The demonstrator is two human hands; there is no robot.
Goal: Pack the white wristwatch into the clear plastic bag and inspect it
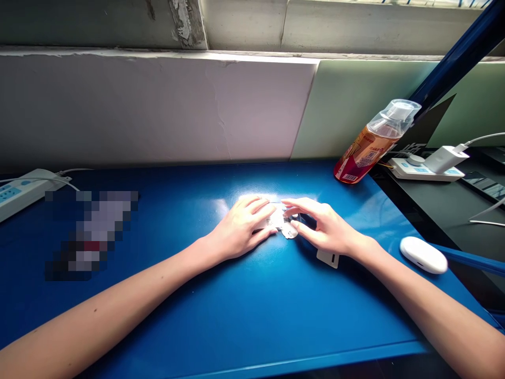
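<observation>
Both of my hands rest palm down at the middle of the blue table (244,310). My left hand (242,226) lies with its fingertips on a small white packet (276,220) with dark print. My right hand (321,226) reaches in from the right, and its thumb and fingers close around a small white round piece (290,230) at the packet's edge. A small white tag (328,258) lies on the table under my right wrist. The glare on the table washes out the packet's detail.
An orange drink bottle (369,147) with a clear cap leans at the back right. White power strips lie at the far left (19,192) and right (422,169), the right one with a charger (445,158). A white oval case (423,255) sits right. A blurred object (92,231) lies left.
</observation>
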